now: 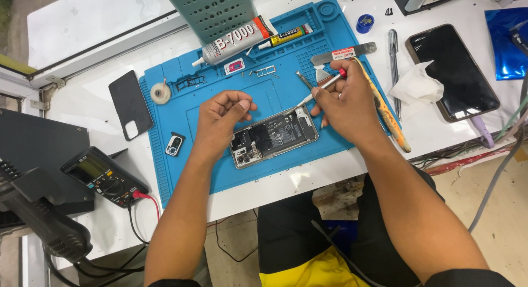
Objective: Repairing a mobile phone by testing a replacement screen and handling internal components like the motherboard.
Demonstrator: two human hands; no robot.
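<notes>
An opened phone (pixel 274 136) lies back-up on a blue work mat (pixel 220 166), its insides showing. My left hand (pixel 220 119) rests on the phone's left end, fingers curled, thumb and forefinger pinched together; whether it holds a small part I cannot tell. My right hand (pixel 345 102) grips a thin screwdriver (pixel 324 86) with a red collar, its tip slanting down to the phone's upper right corner.
On the mat: two glue tubes (pixel 236 42), a tape roll (pixel 160 93), a camera bezel (pixel 174 144), a metal pry tool (pixel 344 54), tweezers (pixel 303 79). Off it: a black back cover (pixel 130 104), a multimeter (pixel 104 177), a green basket (pixel 214 12), a second phone (pixel 452 71), tissue (pixel 415 89), a pen (pixel 394 61).
</notes>
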